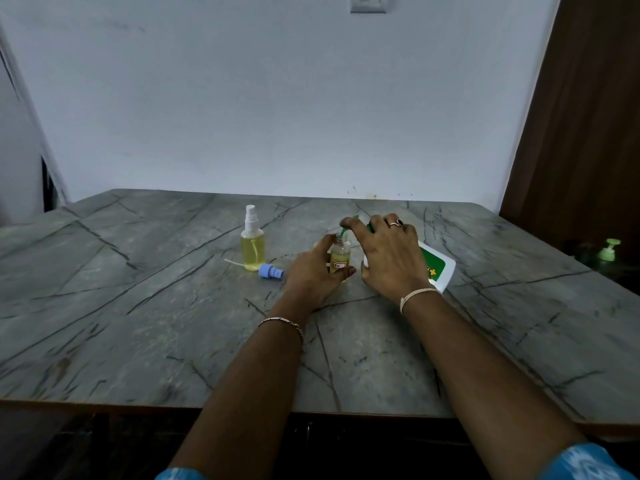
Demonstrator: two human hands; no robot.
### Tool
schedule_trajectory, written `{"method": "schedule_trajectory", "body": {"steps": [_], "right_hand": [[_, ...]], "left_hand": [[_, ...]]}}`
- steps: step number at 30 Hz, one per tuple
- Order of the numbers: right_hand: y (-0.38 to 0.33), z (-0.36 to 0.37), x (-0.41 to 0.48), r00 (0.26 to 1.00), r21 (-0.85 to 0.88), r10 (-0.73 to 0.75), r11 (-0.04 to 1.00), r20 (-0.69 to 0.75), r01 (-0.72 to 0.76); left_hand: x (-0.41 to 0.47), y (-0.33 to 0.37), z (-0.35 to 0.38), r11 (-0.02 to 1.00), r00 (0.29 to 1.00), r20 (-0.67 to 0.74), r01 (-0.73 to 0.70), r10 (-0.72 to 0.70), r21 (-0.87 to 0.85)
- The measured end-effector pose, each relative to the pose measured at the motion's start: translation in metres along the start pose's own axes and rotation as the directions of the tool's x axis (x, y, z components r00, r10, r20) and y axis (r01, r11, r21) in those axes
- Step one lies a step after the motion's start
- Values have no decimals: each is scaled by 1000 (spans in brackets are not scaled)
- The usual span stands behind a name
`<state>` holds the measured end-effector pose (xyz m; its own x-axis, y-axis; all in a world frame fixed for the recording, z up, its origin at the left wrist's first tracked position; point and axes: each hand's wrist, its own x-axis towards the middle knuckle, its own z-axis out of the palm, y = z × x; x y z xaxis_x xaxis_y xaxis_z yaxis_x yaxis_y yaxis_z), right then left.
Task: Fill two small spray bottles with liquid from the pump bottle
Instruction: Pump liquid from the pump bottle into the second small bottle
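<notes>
A small uncapped spray bottle [340,255] with yellow liquid and an orange label stands at the table's middle; my left hand [313,273] grips its body. My right hand [389,256] holds the white pump bottle [437,268] with a green label, tilted to the left, and its index finger lies on the green pump head [346,231], whose spout points into the small bottle's open neck. A second small spray bottle [253,244], full of yellow liquid with a white sprayer on top, stands to the left. A blue sprayer cap [269,271] with its dip tube lies beside it.
The grey marble-patterned table [138,323] runs to a white wall behind. A brown wooden panel [581,133] stands at the right. Another green pump top [610,249] shows in the dark beyond the table's right edge.
</notes>
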<state>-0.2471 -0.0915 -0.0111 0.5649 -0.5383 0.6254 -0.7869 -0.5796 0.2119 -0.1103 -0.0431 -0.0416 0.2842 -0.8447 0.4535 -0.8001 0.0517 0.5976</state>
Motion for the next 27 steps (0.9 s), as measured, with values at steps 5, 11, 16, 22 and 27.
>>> {"method": "schedule_trajectory", "body": {"steps": [5, 11, 16, 22, 27], "right_hand": [[3, 2, -4, 1000, -30, -16, 999, 0, 16], [3, 1, -4, 1000, -26, -4, 1000, 12, 4], [0, 0, -3, 1000, -12, 13, 1000, -1, -13], [-1, 0, -2, 1000, -26, 10, 1000, -10, -11], [1, 0, -7, 1000, -46, -8, 999, -5, 8]], "left_hand": [[-1, 0, -1, 1000, 1000, -7, -6, 6, -2], [-2, 2, -2, 1000, 1000, -6, -8, 8, 14], [-1, 2, -3, 1000, 1000, 16, 3, -3, 1], [-1, 1, -2, 1000, 1000, 23, 13, -13, -20], [-1, 3, -3, 1000, 1000, 18, 16, -16, -3]]}}
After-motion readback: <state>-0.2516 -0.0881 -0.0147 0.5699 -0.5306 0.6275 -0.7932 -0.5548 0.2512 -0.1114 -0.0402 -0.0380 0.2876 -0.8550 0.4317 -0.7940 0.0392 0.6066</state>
